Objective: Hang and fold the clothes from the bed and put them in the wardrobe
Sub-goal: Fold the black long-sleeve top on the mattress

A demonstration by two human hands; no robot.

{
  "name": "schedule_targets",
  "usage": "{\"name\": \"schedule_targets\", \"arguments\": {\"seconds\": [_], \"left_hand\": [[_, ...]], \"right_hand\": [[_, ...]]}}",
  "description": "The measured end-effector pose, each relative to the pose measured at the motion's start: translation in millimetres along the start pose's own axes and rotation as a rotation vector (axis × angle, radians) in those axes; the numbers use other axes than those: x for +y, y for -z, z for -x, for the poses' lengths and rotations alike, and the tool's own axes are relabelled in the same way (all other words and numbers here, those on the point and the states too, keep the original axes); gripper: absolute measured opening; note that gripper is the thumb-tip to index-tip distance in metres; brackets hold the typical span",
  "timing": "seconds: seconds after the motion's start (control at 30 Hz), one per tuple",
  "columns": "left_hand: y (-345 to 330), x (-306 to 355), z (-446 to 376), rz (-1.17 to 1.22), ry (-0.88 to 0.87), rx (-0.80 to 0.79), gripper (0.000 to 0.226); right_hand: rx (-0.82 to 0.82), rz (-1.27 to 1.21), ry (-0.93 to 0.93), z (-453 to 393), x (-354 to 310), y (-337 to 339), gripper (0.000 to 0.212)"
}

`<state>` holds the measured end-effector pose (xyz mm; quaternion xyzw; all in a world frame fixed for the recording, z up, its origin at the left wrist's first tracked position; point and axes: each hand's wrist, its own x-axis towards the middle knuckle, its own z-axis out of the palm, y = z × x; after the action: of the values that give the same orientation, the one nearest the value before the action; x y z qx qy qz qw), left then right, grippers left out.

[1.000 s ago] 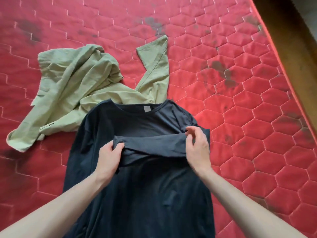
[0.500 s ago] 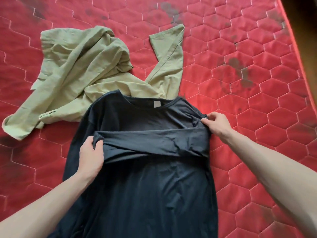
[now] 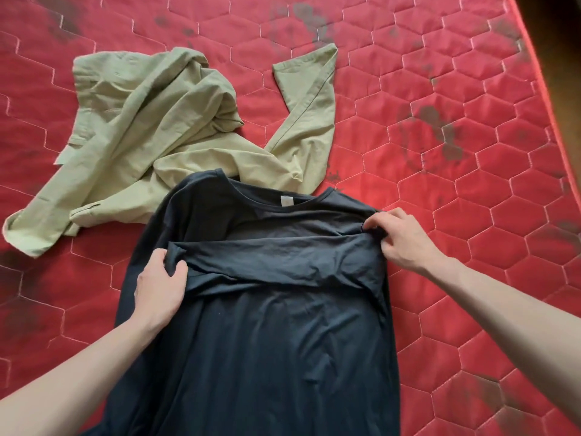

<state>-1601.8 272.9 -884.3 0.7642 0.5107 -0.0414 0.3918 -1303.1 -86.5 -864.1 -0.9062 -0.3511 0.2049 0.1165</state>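
A dark navy long-sleeved shirt [image 3: 270, 335] lies flat on the red quilted mattress [image 3: 471, 234], collar away from me. One sleeve is folded across its chest. My left hand [image 3: 158, 286] grips the cuff end of that sleeve at the shirt's left side. My right hand [image 3: 401, 236] pinches the fabric at the right shoulder fold. A crumpled light green shirt [image 3: 163, 133] lies beyond the navy one, its lower part tucked under the navy collar.
The mattress's right edge [image 3: 547, 99] runs diagonally at the upper right, with a dark wooden floor or frame beyond it. Dark stains mark the red cover in several places.
My right hand slid from the middle of the folded sleeve out to the right shoulder. My left hand drew the cuff leftward, so the sleeve now spans the chest.
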Motion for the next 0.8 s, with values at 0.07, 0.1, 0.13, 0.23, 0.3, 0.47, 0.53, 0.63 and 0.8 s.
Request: {"name": "schedule_targets", "arguments": {"seconds": [0.07, 0.1, 0.13, 0.23, 0.3, 0.47, 0.53, 0.63, 0.8], "left_hand": [[1, 3, 0, -0.054, -0.012, 0.004, 0.015], [2, 4, -2, -0.078, -0.021, 0.006, 0.013], [3, 5, -3, -0.103, -0.03, 0.005, 0.011], [6, 4, -7, -0.166, -0.084, 0.022, 0.017], [8, 1, -9, -0.163, -0.088, 0.053, 0.027], [21, -20, -5, -0.165, -0.061, 0.202, 0.019], [30, -37, -2, -0.256, -0.011, 0.198, 0.031], [43, -61, 0, -0.357, 0.023, 0.077, 0.04], [55, -89, 8, -0.327, -0.174, -0.119, 0.022]], "right_hand": [[-0.067, 0.25, 0.076, -4, 5, 4, 0.048], [-0.081, 0.353, 0.091, -7, 7, 6, 0.042], [-0.082, 0.431, 0.093, -9, 10, 7, 0.036], [-0.021, 0.557, 0.003, -15, 11, 8, 0.029], [0.021, 0.529, -0.119, -14, 6, 4, 0.034], [0.173, 0.456, -0.124, -9, -29, -17, 0.045], [0.212, 0.393, 0.03, -9, -52, -31, 0.046], [0.18, 0.342, 0.296, -12, -98, -57, 0.046], [-0.065, 0.353, 0.534, -24, -188, -102, 0.055]]}}
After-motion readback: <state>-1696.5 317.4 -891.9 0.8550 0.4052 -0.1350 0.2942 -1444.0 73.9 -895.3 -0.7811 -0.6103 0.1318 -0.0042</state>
